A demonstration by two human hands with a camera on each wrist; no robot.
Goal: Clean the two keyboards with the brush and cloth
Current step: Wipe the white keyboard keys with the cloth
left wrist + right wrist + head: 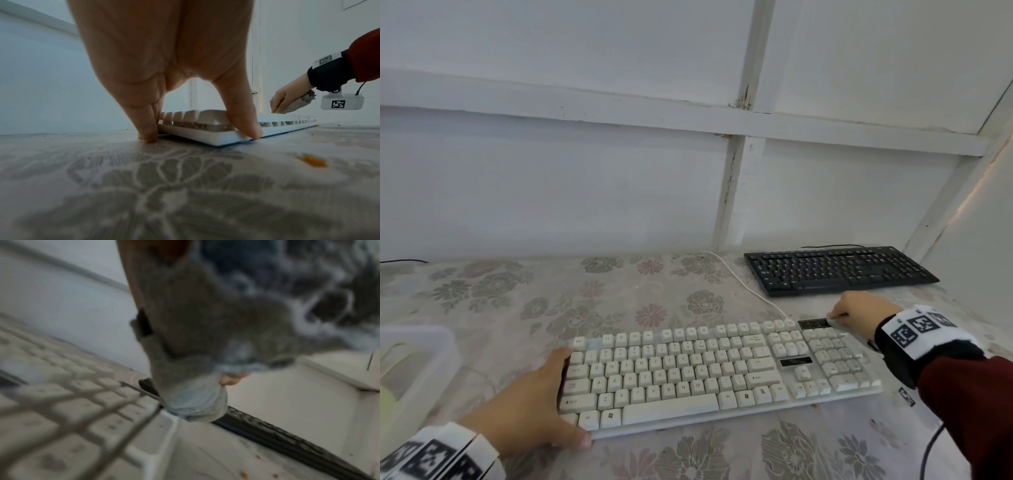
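Note:
A white keyboard [705, 370] lies across the floral tablecloth in front of me. My left hand [527, 421] holds its left end, thumb on the front corner and fingers down the left edge; the left wrist view shows the fingertips [148, 136] on the table and the thumb on the keyboard [222, 136]. My right hand [856, 311] grips a bunched grey cloth [296, 105] and presses it onto the keyboard's far right corner. The right wrist view, blurred, shows the cloth [195, 386] against that edge. A black keyboard [839, 270] lies behind, at the back right. No brush is visible.
A clear plastic container [417, 356] stands at the left edge with something pale green inside. The white keyboard's cable [743, 284] runs back toward the white panelled wall. Orange crumbs [313, 162] dot the tablecloth [619, 301]. A black wire [928, 448] hangs from my right wrist.

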